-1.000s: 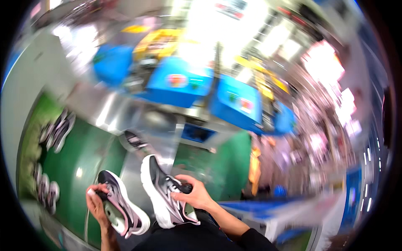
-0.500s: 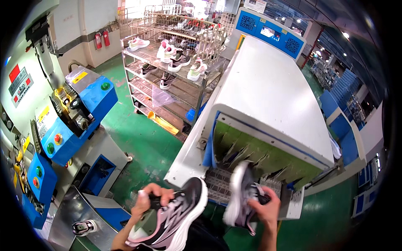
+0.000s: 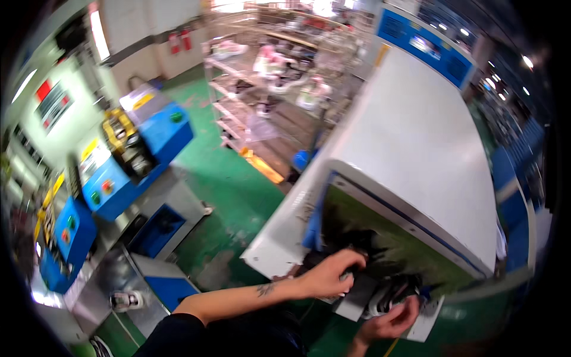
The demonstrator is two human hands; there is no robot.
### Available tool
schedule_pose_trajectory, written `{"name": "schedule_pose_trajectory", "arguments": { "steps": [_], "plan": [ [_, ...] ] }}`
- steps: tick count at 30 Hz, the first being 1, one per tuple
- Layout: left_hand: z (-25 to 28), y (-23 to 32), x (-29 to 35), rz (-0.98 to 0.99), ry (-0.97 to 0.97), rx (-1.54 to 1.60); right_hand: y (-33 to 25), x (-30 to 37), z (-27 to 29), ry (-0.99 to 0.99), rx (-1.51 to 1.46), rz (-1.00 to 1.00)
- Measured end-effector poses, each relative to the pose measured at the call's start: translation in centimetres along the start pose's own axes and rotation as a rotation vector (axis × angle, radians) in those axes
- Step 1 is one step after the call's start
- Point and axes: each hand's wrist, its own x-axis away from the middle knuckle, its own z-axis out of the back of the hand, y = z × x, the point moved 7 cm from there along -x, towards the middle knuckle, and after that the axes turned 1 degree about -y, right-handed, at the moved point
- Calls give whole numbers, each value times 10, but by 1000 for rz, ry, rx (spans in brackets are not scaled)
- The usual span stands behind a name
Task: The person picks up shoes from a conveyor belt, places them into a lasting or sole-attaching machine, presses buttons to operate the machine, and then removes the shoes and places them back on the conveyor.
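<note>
At the mouth of a white machine point(image 3: 416, 137), my left hand point(image 3: 336, 273) reaches in from the left with fingers curled. A dark patch shows by its fingertips; what it holds, if anything, I cannot make out. A black-and-white sneaker point(image 3: 392, 293) sits at the opening, blurred and partly under the torn green curtain point(image 3: 380, 220). My right hand point(image 3: 392, 321) is just on the near side of this sneaker, its fingers loosely bent and apart. Between the hands lies a grey flat-sided piece point(image 3: 358, 293). The second sneaker is not clearly visible.
Behind stands a wire-sided rack point(image 3: 238, 77) with several shoes. Blue-and-white machines with buttons point(image 3: 107, 187) line the left. Another sneaker point(image 3: 126, 300) lies on a metal table point(image 3: 107, 273) at lower left. Two fire extinguishers point(image 3: 179, 41) hang on the back wall.
Both hands have moved to the machine's opening. One sneaker now sits there beside my right hand; the one in my left hand is no longer clearly seen. The view has shifted.
</note>
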Motion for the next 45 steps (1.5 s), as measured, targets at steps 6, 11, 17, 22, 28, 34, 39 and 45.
{"name": "schedule_pose_trajectory", "arguments": {
  "steps": [6, 11, 17, 22, 28, 34, 39, 45],
  "plan": [
    [100, 35, 199, 13, 480, 103, -214, 129, -118, -933, -937, 259],
    [144, 45, 442, 417, 1229, -323, -330, 294, -133, -1859, -919, 334],
    [-95, 25, 807, 1366, 2664, -912, -462, 444, -2, -2211, -1300, 1204],
    [-325, 32, 849, 2270, 2864, -852, -481, 701, 73, -2541, -851, 1925],
    [-360, 33, 818, 2271, 3028, -598, -473, 788, 447, -1839, -2046, 2759],
    [-353, 37, 865, 2088, 3035, -725, -373, 871, 563, -1864, -1809, 2797],
    [-342, 36, 831, 2207, 3081, -647, -343, 837, 376, -2871, -678, 2646],
    [-333, 24, 837, 2033, 3302, -444, -378, 698, 16, -2927, -502, 1413]
  ]
}}
